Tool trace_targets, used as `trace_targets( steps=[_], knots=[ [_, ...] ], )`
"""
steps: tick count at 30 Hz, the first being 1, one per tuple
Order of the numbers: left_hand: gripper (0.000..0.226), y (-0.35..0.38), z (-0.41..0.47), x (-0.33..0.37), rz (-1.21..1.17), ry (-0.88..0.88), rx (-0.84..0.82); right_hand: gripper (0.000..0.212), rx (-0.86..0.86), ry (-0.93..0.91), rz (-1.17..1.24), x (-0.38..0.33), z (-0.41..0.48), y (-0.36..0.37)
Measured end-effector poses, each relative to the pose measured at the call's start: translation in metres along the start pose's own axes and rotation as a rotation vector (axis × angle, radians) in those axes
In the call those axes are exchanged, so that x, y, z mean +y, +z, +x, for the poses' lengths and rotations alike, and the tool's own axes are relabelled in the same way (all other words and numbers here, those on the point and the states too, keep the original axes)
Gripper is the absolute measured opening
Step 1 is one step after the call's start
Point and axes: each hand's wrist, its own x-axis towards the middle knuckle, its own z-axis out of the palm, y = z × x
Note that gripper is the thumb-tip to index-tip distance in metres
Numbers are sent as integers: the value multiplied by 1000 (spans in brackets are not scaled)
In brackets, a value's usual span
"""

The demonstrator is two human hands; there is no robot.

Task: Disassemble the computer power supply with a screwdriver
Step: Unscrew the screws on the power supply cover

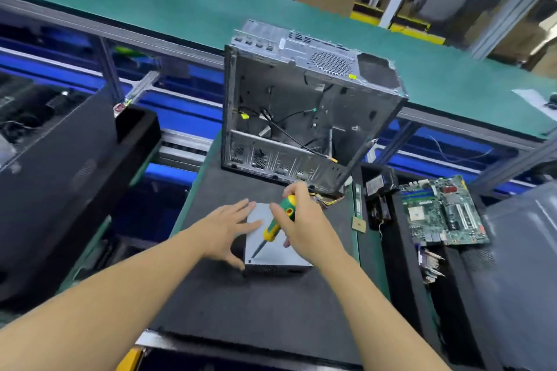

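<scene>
The grey metal power supply [271,251] lies flat on the dark mat [256,304] in the middle of the bench. My left hand [227,227] rests on its left side with the fingers spread and straight. My right hand [301,221] grips a green and yellow screwdriver [278,218]. Its shaft slants down and to the left, and the tip touches the lid near the front left corner. A bundle of coloured wires [330,200] leaves the far right side of the unit.
An emptied computer case [301,111] stands open behind the power supply. A green motherboard [443,211] lies on a black bin at the right. Black bins [60,178] stand at the left. A green conveyor belt [180,9] runs across the back.
</scene>
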Motion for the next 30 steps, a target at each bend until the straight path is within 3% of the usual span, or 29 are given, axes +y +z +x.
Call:
trace_targets(
  steps=[5, 11, 14, 23, 30],
  knots=[
    [98, 6, 2, 4, -244, 3, 74, 19, 51, 18, 15, 2, -6, 10],
    [28, 13, -7, 14, -617, 126, 235, 18, 102, 41, 7, 7, -12, 12],
    [9, 14, -10, 12, -745, 136, 243, 19, 97, 24, 4, 7, -13, 11],
    [5, -9, -11, 10, -674, 214, 149, 30, -120, -131, -184, -12, -8, 19],
    [4, -1, -17, 9, -743, 190, 170, 42, 118, -6, -124, -17, -10, 29]
  ],
)
